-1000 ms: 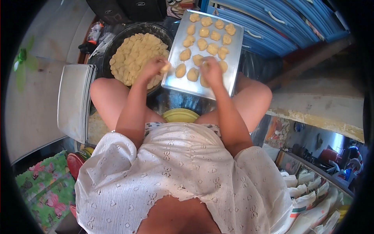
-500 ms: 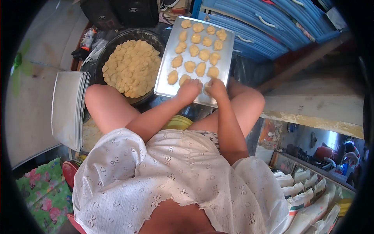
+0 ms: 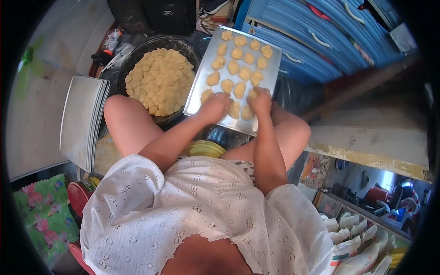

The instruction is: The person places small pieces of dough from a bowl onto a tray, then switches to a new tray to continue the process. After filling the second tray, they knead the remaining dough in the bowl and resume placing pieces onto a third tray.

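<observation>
A metal baking tray (image 3: 195, 104) lies tilted above my lap, carrying several rows of lumpy yellow dough pieces (image 3: 239, 90). Over the tray's near left part, my left hand (image 3: 215, 108) has its fingers curled down on a dough piece that is mostly hidden beneath them. My right hand (image 3: 261, 101), at the near right side, has its fingers closed around another dough piece (image 3: 252, 93). Between the hands sit two uncovered dough pieces, side by side in the nearest row. Left of the tray, a black basin (image 3: 123, 68) holds a large heap of dough lumps (image 3: 160, 82).
Stacked metal trays (image 3: 79, 121) lean at the left. Blue drawers (image 3: 293, 39) stand behind the tray, and black cases (image 3: 169, 18) behind the basin. A yellow round item (image 3: 205, 149) is between my legs. White packets (image 3: 353, 243) fill the lower right beneath a wooden ledge (image 3: 366, 158).
Both hands have shifted on the tray, uncovering two dough pieces in the nearest row. My right hand has moved up to the piece behind. The whole view has shifted slightly.
</observation>
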